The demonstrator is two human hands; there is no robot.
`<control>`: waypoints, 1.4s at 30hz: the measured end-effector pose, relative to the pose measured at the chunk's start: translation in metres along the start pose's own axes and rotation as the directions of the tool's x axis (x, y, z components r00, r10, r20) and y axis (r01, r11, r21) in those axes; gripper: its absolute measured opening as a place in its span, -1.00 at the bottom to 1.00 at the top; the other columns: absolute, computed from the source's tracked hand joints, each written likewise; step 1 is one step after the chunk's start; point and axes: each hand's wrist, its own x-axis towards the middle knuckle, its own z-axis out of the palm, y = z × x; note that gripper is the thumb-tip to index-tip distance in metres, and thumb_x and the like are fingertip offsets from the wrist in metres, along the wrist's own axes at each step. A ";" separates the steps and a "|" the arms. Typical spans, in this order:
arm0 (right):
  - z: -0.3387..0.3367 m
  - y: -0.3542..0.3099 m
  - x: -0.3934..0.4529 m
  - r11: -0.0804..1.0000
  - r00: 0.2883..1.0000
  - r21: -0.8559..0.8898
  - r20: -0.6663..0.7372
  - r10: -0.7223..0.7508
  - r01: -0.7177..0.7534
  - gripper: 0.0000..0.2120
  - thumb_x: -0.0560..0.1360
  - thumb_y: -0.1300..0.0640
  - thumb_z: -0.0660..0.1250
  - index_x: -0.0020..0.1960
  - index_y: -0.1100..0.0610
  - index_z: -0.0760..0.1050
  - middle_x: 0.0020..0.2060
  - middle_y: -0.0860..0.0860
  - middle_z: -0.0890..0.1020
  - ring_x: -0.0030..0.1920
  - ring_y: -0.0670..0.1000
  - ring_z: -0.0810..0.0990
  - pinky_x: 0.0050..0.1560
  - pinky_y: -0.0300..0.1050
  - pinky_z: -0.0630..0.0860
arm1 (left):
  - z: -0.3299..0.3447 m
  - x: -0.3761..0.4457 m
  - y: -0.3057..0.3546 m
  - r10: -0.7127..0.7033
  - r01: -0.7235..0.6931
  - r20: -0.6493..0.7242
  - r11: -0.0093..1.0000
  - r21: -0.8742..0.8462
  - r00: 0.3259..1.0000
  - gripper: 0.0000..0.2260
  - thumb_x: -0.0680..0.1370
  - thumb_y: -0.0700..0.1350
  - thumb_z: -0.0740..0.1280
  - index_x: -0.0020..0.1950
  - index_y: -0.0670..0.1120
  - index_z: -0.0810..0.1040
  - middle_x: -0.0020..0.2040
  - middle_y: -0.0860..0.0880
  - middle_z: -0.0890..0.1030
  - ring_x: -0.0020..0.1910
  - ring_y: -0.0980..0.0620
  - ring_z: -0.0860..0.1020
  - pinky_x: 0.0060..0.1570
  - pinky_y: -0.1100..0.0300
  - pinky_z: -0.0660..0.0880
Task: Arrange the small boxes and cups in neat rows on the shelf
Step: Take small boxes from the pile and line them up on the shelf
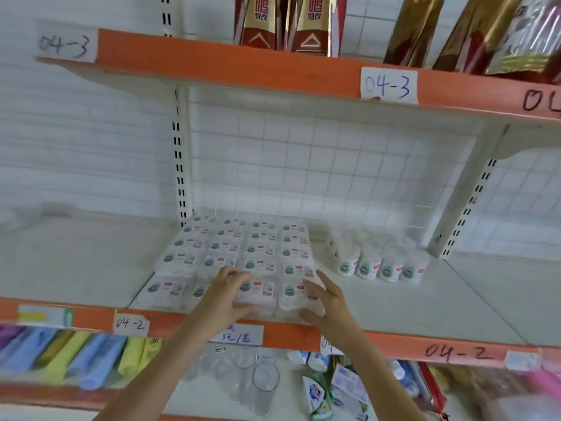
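Several small clear boxes (243,247) with green and red labels lie in rows on the white middle shelf (425,302), stacked in layers. My left hand (226,294) rests with spread fingers on the front boxes of the stack. My right hand (326,296) is open beside the front right box (293,294), fingers straight and touching its side. To the right, several white cups (379,265) with the same label stand in a row, with more cups behind them.
The orange shelf edge (449,350) carries paper tags marked 04-2. The upper shelf (243,65) holds red and gold packages. Below stand clear glasses (261,378), coloured cloths (76,350) and packets. A white wire grid backs the shelf.
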 end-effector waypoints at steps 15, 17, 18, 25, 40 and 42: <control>0.002 -0.005 -0.001 0.994 0.996 0.069 0.039 0.082 -0.085 -0.40 0.49 0.14 0.35 0.45 0.11 0.19 0.50 0.05 0.01 0.43 0.02 0.25 0.36 -0.28 0.12 | 0.009 0.002 -0.010 0.060 -0.057 -0.080 0.998 0.032 0.995 -0.38 0.36 0.07 0.45 0.38 0.00 0.35 0.23 0.01 0.29 0.09 0.18 0.34 0.16 0.41 0.19; 0.001 -0.005 0.000 0.996 0.995 0.040 0.055 0.078 -0.081 -0.40 0.50 0.13 0.34 0.46 0.09 0.17 0.50 0.04 0.00 0.43 0.03 0.24 0.38 -0.24 0.12 | 0.010 0.001 -0.010 0.058 -0.056 -0.082 0.998 0.034 0.995 -0.38 0.37 0.07 0.44 0.38 0.01 0.34 0.23 0.02 0.29 0.08 0.19 0.34 0.15 0.42 0.19; 0.001 -0.005 0.000 0.997 0.995 0.028 0.062 0.073 -0.075 -0.40 0.50 0.12 0.33 0.47 0.08 0.15 0.50 0.03 0.00 0.44 0.03 0.23 0.39 -0.22 0.12 | 0.010 0.001 -0.011 0.056 -0.053 -0.080 0.998 0.037 0.995 -0.38 0.37 0.08 0.44 0.39 0.02 0.33 0.23 0.02 0.28 0.08 0.19 0.34 0.15 0.42 0.19; 0.005 -0.009 -0.007 0.996 0.997 -0.092 0.071 0.011 -0.005 -0.46 0.55 -0.01 0.20 0.46 -0.03 0.06 0.51 -0.09 -0.07 0.43 0.06 0.23 0.32 0.01 0.35 | 0.006 0.001 -0.006 0.062 -0.065 0.020 0.980 0.187 0.998 -0.37 0.46 0.13 0.35 0.44 -0.02 0.21 0.31 -0.03 0.20 0.19 0.10 0.35 0.22 0.29 0.30; -0.014 -0.053 -0.007 0.930 0.949 -0.223 -0.055 -0.311 0.292 -0.52 0.48 -0.11 0.14 0.35 0.05 0.32 0.45 0.03 0.22 0.36 0.07 0.32 0.28 -0.02 0.36 | -0.042 -0.040 0.000 0.132 0.025 -0.305 0.887 0.461 0.943 -0.67 0.41 0.05 0.35 0.09 -0.09 0.54 -0.02 -0.06 0.55 -0.10 -0.08 0.57 -0.17 0.02 0.56; -0.007 -0.067 -0.009 0.894 0.904 -0.210 -0.084 -0.419 0.395 -0.60 0.42 -0.08 0.14 0.16 0.07 0.48 0.22 0.00 0.51 0.16 0.02 0.51 0.10 -0.09 0.49 | -0.055 -0.061 -0.005 0.095 0.091 -0.334 0.861 0.501 0.938 -0.66 0.39 0.08 0.19 0.01 -0.09 0.55 -0.09 -0.05 0.56 -0.18 -0.09 0.57 -0.24 0.05 0.54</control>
